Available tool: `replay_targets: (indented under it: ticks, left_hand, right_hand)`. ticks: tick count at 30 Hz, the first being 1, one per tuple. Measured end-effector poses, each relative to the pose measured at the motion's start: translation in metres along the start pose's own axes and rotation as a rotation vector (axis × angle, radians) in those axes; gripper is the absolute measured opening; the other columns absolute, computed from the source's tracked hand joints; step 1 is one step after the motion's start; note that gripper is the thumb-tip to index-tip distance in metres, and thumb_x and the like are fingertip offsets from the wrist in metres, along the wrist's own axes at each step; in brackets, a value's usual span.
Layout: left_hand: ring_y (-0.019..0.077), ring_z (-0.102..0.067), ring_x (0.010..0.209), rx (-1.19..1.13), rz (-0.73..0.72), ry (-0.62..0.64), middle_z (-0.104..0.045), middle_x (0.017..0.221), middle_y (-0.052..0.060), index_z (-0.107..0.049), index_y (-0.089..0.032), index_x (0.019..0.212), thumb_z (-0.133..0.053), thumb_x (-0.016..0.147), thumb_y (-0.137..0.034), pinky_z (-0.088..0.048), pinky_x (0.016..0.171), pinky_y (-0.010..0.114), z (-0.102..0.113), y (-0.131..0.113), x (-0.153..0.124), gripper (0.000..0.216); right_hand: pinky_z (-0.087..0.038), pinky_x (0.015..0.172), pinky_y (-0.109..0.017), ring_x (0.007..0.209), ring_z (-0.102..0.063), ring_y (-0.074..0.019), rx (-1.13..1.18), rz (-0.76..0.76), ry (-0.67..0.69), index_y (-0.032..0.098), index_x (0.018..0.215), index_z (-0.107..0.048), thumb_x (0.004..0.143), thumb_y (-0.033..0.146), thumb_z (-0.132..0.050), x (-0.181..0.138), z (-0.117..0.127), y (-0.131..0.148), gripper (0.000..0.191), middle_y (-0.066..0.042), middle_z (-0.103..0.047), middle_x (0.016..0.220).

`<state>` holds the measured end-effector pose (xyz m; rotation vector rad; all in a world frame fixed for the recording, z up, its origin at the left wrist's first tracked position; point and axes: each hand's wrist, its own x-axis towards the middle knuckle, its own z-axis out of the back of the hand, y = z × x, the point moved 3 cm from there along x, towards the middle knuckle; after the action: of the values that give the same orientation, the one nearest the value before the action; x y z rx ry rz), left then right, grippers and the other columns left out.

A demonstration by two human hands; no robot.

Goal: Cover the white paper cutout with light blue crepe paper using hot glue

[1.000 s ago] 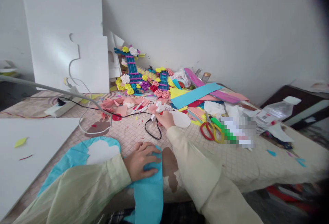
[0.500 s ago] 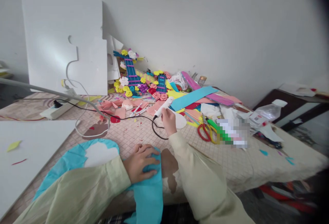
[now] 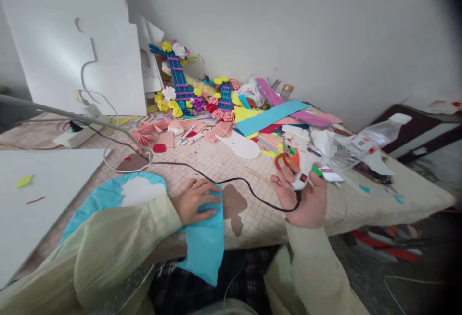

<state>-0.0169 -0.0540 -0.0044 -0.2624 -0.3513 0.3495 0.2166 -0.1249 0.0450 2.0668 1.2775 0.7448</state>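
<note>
My left hand (image 3: pixel 197 202) lies flat with its fingers stretched out, pressing on blue crepe paper (image 3: pixel 204 247) that hangs over the table's front edge. Beside it, more of the blue paper borders a white card piece (image 3: pixel 140 190), partly under my sleeve. To the right, my right hand (image 3: pixel 306 202) is wrapped around a white glue gun (image 3: pixel 306 168) with a red switch and a black cord. Its nose points away from me, near the scissors' red handle (image 3: pixel 281 161). The fingers cover part of its body.
The black cord (image 3: pixel 252 194) runs across the table to a white power strip (image 3: pixel 77 134) at the left. A white board (image 3: pixel 54 199) lies at the left edge. Paper scraps, markers and paper-flower guitars (image 3: pixel 182 81) crowd the back. A plastic bottle (image 3: pixel 382 132) lies at the right.
My right hand has come from mid-table to the right and nearer me, with the glue gun in its grip and turned upward. The left hand stays on the blue paper. The view has shifted slightly.
</note>
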Motion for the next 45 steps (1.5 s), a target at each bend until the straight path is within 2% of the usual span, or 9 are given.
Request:
replay_targets:
  ticks: [4,6,9,16,21,24,28,36,45]
  left_hand:
    - [0.0251,-0.043,0.107,0.002,-0.01,0.004,-0.055,0.116,0.004,-0.061,-0.027,0.098,-0.051,0.079,-0.037,-0.03,0.084,0.041,0.0,0.0,0.001,0.023]
    - [0.0253,-0.042,0.108,0.014,-0.027,0.006,-0.055,0.116,0.005,-0.061,-0.025,0.098,-0.05,0.08,-0.035,-0.03,0.086,0.041,-0.001,0.0,0.001,0.023]
    - [0.026,-0.042,0.108,0.044,-0.063,0.006,-0.055,0.116,0.007,-0.06,-0.023,0.099,-0.049,0.081,-0.034,-0.031,0.086,0.042,0.001,-0.002,0.001,0.024]
    - [0.0285,-0.044,0.105,0.242,-0.128,0.088,-0.056,0.113,0.008,-0.058,-0.02,0.1,-0.045,0.084,-0.03,-0.031,0.079,0.043,0.01,-0.017,0.009,0.023]
    - [0.0234,-0.049,0.098,0.154,-0.103,0.193,-0.058,0.104,0.008,-0.058,-0.016,0.098,-0.042,0.084,-0.025,-0.033,0.079,0.038,0.013,-0.021,0.014,0.022]
    - [0.0219,-0.051,0.093,0.073,-0.035,0.162,-0.058,0.102,0.006,-0.058,-0.019,0.097,-0.04,0.083,-0.024,-0.032,0.075,0.037,0.013,-0.021,0.013,0.023]
    - [0.0209,-0.054,0.087,0.026,0.085,0.095,-0.06,0.095,0.005,-0.058,-0.019,0.094,-0.047,0.078,-0.03,-0.029,0.073,0.038,0.012,-0.024,0.014,0.022]
    - [0.0224,-0.053,0.08,0.099,0.2,0.092,-0.057,0.085,0.004,-0.05,-0.018,0.075,-0.06,0.062,-0.058,-0.027,0.07,0.038,0.011,-0.039,0.015,0.043]
    - [0.0222,-0.051,0.089,0.05,0.22,0.078,-0.057,0.095,0.004,-0.049,-0.018,0.064,-0.057,0.071,-0.032,-0.027,0.072,0.039,0.009,-0.039,0.011,0.017]
  right_hand:
    - [-0.046,0.065,-0.033,0.041,-0.035,-0.0088,-0.137,0.033,-0.08,0.021,0.058,-0.05,0.074,0.064,-0.036,-0.022,0.029,0.001,0.048,0.007,-0.03,0.042]
    - [-0.045,0.066,-0.033,0.044,-0.042,-0.0092,-0.292,0.065,-0.145,0.02,0.073,-0.058,0.076,0.054,-0.046,-0.027,0.038,0.003,0.036,0.006,-0.041,0.044]
    - [-0.045,0.065,-0.032,0.053,-0.052,-0.0099,-0.417,0.122,-0.208,0.02,0.094,-0.057,0.073,0.032,-0.058,-0.03,0.043,0.008,0.024,0.002,-0.058,0.07]
    - [-0.045,0.057,-0.031,0.048,-0.048,-0.0103,-0.522,0.024,0.036,0.018,0.089,-0.057,0.074,0.028,-0.058,-0.021,0.042,0.009,0.018,0.003,-0.055,0.062]
    - [-0.043,0.048,-0.026,0.048,-0.05,-0.013,-0.897,-0.167,0.247,0.017,0.086,-0.06,0.074,0.034,-0.058,-0.017,0.041,0.003,0.02,0.003,-0.051,0.049]
    - [-0.042,0.042,-0.024,0.042,-0.048,-0.0109,-1.002,-0.231,0.295,0.018,0.081,-0.062,0.073,0.033,-0.059,-0.018,0.04,-0.003,0.018,0.003,-0.053,0.051]
    - [-0.041,0.039,-0.024,0.04,-0.048,-0.0115,-1.056,-0.156,0.356,0.02,0.076,-0.064,0.071,0.03,-0.061,-0.018,0.036,-0.011,0.012,0.003,-0.055,0.05]
    - [-0.052,0.064,-0.033,0.07,-0.063,-0.0215,-1.241,0.058,0.592,0.023,0.084,-0.067,0.073,0.028,-0.058,-0.021,0.033,-0.02,0.015,-0.003,-0.068,0.077]
    - [-0.051,0.072,-0.035,0.079,-0.063,-0.0224,-1.309,0.05,0.633,0.021,0.092,-0.065,0.075,0.034,-0.058,-0.022,0.038,-0.022,0.023,-0.004,-0.068,0.087]
